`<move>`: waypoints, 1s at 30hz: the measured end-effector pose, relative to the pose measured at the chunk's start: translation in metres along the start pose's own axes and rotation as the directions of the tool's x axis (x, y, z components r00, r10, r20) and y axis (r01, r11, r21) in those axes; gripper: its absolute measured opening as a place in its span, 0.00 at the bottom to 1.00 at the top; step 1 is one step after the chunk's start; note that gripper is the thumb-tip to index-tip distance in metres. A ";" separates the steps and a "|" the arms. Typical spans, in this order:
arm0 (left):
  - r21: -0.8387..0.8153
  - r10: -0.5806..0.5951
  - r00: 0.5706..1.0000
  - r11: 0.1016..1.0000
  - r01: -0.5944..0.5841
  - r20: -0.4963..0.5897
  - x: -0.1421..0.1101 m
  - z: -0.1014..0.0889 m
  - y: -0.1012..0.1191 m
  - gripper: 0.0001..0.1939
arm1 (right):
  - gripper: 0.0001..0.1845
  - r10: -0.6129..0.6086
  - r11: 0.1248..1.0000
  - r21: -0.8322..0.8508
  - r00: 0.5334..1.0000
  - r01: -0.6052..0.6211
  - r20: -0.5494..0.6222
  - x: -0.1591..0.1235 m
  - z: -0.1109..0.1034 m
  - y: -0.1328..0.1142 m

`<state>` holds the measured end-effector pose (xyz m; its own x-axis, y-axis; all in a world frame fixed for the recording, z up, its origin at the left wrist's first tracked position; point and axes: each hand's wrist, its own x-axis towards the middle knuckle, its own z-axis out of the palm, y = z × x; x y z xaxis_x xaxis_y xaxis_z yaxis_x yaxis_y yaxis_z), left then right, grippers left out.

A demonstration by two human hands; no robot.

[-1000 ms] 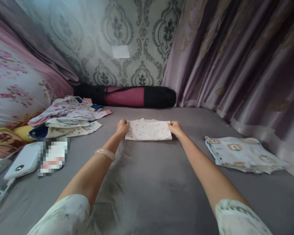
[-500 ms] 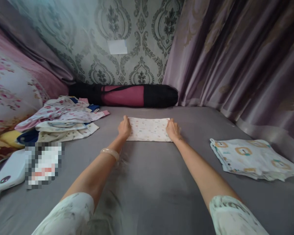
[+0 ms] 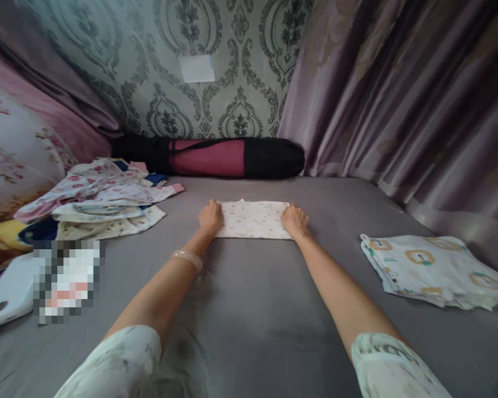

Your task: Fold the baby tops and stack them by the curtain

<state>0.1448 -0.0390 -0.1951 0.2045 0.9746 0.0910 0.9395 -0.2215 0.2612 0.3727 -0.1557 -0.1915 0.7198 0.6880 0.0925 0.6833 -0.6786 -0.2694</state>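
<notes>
A small white cloth with a pale print (image 3: 253, 221), folded into a flat rectangle, lies on the grey bed sheet (image 3: 249, 309). My left hand (image 3: 211, 216) is closed on its left end. At the opposite end my right hand (image 3: 294, 221) grips the cloth with curled fingers. The cloth stretches straight between both hands, and a small peak of fabric stands up along its far edge. What the fingertips hold underneath is hidden.
Rumpled baby clothes (image 3: 108, 193) form a heap at left, near a white device (image 3: 14, 290) and a blurred-out item (image 3: 70, 282). Folded printed cloths (image 3: 435, 271) lie at right. A black and maroon roll bag (image 3: 207, 158) rests along the wall, beside purple curtains (image 3: 377, 94).
The cloth's far edge has gone from straight to having a small raised peak. Both hands keep their hold at its ends. The view has shifted slightly.
</notes>
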 end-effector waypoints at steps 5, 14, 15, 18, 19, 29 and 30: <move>-0.034 -0.042 0.999 0.998 0.043 0.024 0.002 -0.002 0.000 0.20 | 0.18 0.016 1.000 0.021 1.000 -0.017 0.024 0.002 -0.002 -0.001; -0.044 0.031 0.993 0.998 -0.036 -0.116 -0.019 -0.022 0.005 0.19 | 0.19 -0.009 0.998 0.068 0.999 0.005 0.045 -0.005 -0.029 -0.001; -0.034 0.071 0.989 0.997 -0.076 -0.126 -0.022 -0.021 0.009 0.18 | 0.20 -0.036 0.998 0.059 0.999 0.037 -0.012 -0.010 -0.030 -0.006; -0.048 0.216 0.970 0.974 -0.223 -0.116 -0.032 -0.016 0.027 0.18 | 0.22 -0.267 0.961 0.052 0.959 0.273 -0.098 -0.027 -0.026 -0.031; -0.056 0.263 0.959 0.961 -0.269 -0.106 -0.035 -0.013 0.033 0.19 | 0.23 -0.378 0.922 0.055 0.922 0.384 -0.086 -0.033 -0.022 -0.040; 0.008 0.388 0.921 0.921 -0.388 0.026 -0.044 0.007 0.042 0.23 | 0.29 -0.681 0.732 0.090 0.720 0.676 0.134 -0.052 0.016 -0.069; 0.021 0.408 0.913 0.913 -0.408 0.023 -0.043 0.008 0.040 0.22 | 0.29 -0.679 0.733 0.095 0.720 0.673 0.140 -0.052 0.017 -0.068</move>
<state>0.1754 -0.0893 -0.1963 0.5760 0.8002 0.1671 0.7797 -0.5992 0.1816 0.2869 -0.1410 -0.1938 0.0370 0.9926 0.1154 0.9741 -0.0100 -0.2259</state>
